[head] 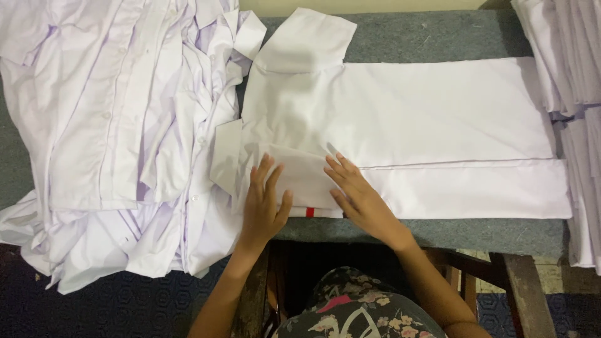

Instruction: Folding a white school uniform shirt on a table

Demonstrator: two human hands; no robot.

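— What are the two hands doing?

— The left hand (264,203) lies flat, fingers spread wide, palm down on the folded sleeve (294,181) of a white cotton shirt (432,119). It grips nothing; it only presses. The right hand (358,201) is just beside it, also open and flat, fingers pointing up and to the left, resting on the same folded sleeve near the long fold line.

— So where is the shirt relative to them?

— Directly under both palms and stretching away to the right. It lies face down and folded lengthwise on the grey felt-covered counter (438,37), collar end toward the left, hem end toward the right. A small red tag (309,212) shows at the near edge, between the two hands.

— And around that?

— Left of the left hand, touching the shirt's collar end, sits a loose heap of crumpled white shirts (119,125) that spills over the counter's near edge. At the far right, a neat stack of folded white garments (573,75) hangs over the edge. Below, the person's floral patterned clothing (357,307) is in view, and a wooden counter leg (523,294).
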